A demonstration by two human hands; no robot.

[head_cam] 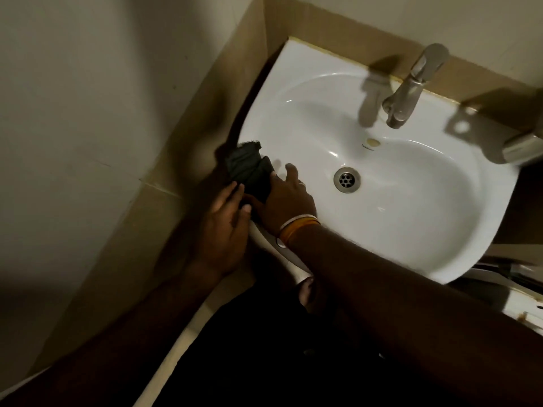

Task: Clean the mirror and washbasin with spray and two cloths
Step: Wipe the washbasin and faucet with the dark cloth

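Both my left hand [226, 230] and right hand [283, 202] touch the dark cloth [249, 171] on the washbasin [411, 207] rim, though shadow hides whether my fingers [291, 173] grip it.

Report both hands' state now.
Left hand: open, fingertips touching the dark cloth.
Right hand: gripping the dark cloth on the washbasin rim.

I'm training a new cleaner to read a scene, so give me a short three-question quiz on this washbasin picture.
1. True or false: the dark cloth lies over the drain.
2. Which wrist wears the orange and white bands? A left; B right; C both.
3. How many cloths are in view?
Key: 1 false, it sits at the left rim of the washbasin, where the left hand and right hand touch it. 2 B. 3 one.
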